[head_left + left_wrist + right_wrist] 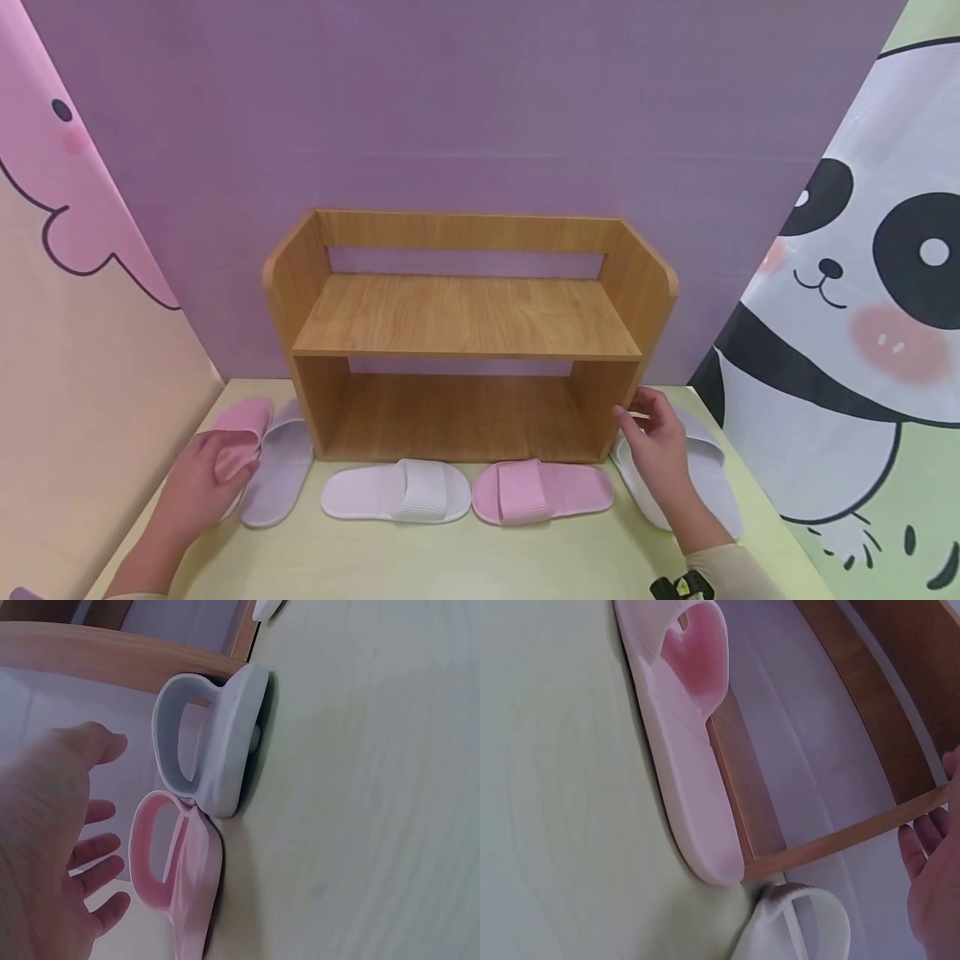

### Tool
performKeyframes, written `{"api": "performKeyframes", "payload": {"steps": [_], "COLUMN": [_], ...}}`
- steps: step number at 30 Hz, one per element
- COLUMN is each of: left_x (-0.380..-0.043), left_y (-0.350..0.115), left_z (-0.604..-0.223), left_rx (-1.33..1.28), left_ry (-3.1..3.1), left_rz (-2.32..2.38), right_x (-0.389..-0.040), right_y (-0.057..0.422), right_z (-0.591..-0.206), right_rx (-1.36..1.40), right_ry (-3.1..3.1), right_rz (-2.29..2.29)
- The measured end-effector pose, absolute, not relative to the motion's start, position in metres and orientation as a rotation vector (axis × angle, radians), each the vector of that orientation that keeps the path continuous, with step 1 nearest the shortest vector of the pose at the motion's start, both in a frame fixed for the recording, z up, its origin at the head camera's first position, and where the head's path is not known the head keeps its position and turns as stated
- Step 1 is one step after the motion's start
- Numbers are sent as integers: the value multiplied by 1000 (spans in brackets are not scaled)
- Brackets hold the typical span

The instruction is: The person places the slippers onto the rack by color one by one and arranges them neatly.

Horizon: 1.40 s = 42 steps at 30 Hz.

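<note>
On a flat, pale-yellow table [420,558], a boxy, wood-grain brown shelf unit [465,317] with two open-fronted tiers stands upright before a smooth purple backdrop [465,100]. Hands: the right hand [660,450] pinches the unit's right side panel near its front edge, thumb and fingers on opposite faces; the left hand [202,487] is slack, fingers loosely bent with nothing between them, at a rounded, soft-looking pink slipper [243,417] left of the unit. Contact there cannot be confirmed. Main risk, judged: a one-sided pull at the right panel would twist the unit, as the left hand gives no counterhold. Its base could then shove the long white slipper [363,493] and the open-toed, ribbed-strap pink slide [577,487] lying end to end just before it. Second risk: lowering the left hand off-centre may nudge the flat lavender slipper [273,487] against the left panel, the slippers probably being light and prone to slide. Right side is also tight: a pale white slipper [649,496] lies under the right hand, with a broad lilac slipper [716,492] beyond. Container check: all six visible slippers lie outside both tiers.
</note>
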State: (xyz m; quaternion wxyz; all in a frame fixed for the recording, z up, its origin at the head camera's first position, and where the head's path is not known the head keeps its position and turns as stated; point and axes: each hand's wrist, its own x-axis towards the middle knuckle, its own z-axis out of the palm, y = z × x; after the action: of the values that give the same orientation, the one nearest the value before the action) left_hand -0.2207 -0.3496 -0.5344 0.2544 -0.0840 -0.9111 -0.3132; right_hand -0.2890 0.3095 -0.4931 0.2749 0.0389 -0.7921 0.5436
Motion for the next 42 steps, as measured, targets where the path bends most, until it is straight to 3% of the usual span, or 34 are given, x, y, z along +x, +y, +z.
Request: {"api": "performKeyframes", "payload": {"steps": [22,29,42], "left_x": [-212,-211,-211], "left_y": [-366,-372,-384], "left_z": [-546,-553,-556], "left_rx": [29,62,32], "left_ry": [-2730,-2803,-2916], "left_rz": [-749,-766,-613], "right_x": [-307,-288,-286], "right_y": [297,277,275], "right_z": [-508,-485,-488], "right_rx": [125,127,121], "right_ry": [-1896,-1865,-1865], "right_rz": [1322,1328,1317]}}
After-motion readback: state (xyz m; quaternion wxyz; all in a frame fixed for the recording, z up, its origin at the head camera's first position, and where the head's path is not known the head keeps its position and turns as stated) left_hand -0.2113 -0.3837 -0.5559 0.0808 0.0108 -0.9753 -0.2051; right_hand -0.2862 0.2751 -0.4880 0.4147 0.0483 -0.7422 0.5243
